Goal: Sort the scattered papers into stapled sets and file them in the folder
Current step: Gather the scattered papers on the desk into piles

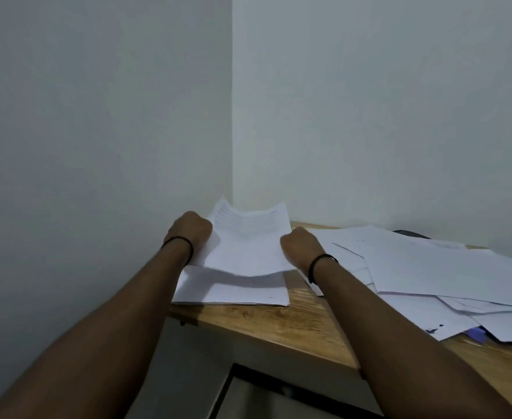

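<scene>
A wooden bench (294, 325) with a visible grain is standing in the corner of a room, its near edge running diagonally across the lower part of the view. Two plain pale walls are meeting behind it: the left wall (97, 116) is sitting in slightly darker shade, the right wall (385, 101) is looking a little lighter. Under the bench edge, a small dark fitting (182, 322) is showing just below the top. Lower down, a pale panel with a dark frame (267, 385) is lying beneath the bench; what it belongs to is not clear.
</scene>
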